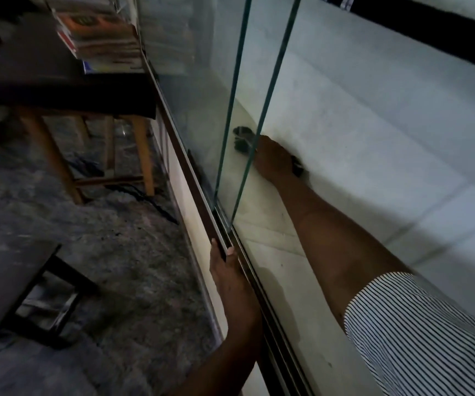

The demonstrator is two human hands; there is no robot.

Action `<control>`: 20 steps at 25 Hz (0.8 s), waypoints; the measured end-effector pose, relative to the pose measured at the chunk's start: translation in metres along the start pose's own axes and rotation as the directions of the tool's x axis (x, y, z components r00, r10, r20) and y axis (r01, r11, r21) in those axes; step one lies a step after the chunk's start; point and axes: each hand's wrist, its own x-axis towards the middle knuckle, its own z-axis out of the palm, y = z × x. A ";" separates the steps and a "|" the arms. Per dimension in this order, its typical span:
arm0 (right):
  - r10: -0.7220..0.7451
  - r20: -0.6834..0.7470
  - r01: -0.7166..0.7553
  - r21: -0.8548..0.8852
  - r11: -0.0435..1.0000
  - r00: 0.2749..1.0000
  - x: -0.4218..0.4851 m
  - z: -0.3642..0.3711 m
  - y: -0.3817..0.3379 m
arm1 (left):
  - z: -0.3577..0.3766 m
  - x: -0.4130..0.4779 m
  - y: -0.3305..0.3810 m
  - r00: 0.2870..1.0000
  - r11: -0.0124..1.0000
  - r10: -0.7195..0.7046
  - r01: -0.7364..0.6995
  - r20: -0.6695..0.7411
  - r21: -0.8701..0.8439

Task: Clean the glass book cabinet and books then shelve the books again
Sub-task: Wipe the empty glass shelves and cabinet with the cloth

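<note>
My right hand grips a dark cloth inside the glass cabinet | left hand rests flat on its bottom rail | glass is hard, slippery and breaks easily, so I press softly | books sit far left on the bench

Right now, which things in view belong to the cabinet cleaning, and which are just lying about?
In the job: glass cabinet; dark cloth under the right hand; left hand resting on the bottom rail; stack of books.

Lying about: wooden-legged table holding the books; low dark stand; black cable; carpet.
</note>
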 end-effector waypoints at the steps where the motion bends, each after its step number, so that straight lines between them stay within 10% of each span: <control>1: -0.020 0.011 0.020 0.031 0.999 1.000 -0.006 -0.002 -0.004 | 0.000 -0.001 0.000 1.000 1.000 0.017 -0.017 0.013 0.007; 11: -0.223 0.020 0.203 0.336 0.920 0.975 -0.134 -0.016 -0.019 | 0.001 -0.001 -0.001 1.000 0.997 -0.007 0.008 0.011 -0.071; 20: 0.099 0.027 -0.097 0.569 0.817 0.995 -0.231 -0.057 0.007 | 0.005 -0.006 0.020 1.000 1.000 -0.001 0.000 -0.017 -0.012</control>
